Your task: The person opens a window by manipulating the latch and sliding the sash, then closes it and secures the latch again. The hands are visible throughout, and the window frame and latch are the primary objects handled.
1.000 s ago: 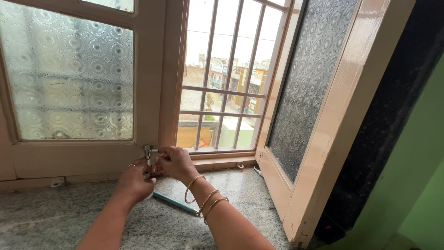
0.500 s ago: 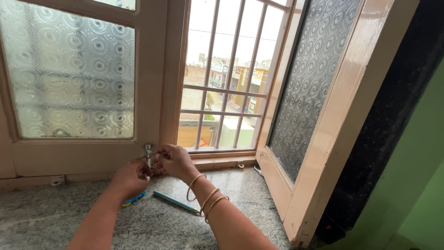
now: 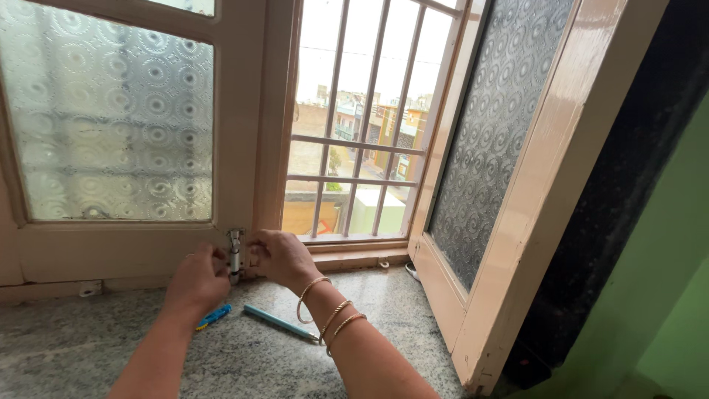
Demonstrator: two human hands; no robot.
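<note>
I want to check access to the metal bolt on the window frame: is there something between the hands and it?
Nothing visible. The left hand and the right hand are already at the metal bolt, one on each side.

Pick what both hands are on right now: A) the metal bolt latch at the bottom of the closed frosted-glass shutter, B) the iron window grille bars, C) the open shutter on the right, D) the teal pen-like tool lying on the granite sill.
A: the left hand and right hand flank the small metal bolt latch on the closed shutter's lower frame.
</note>
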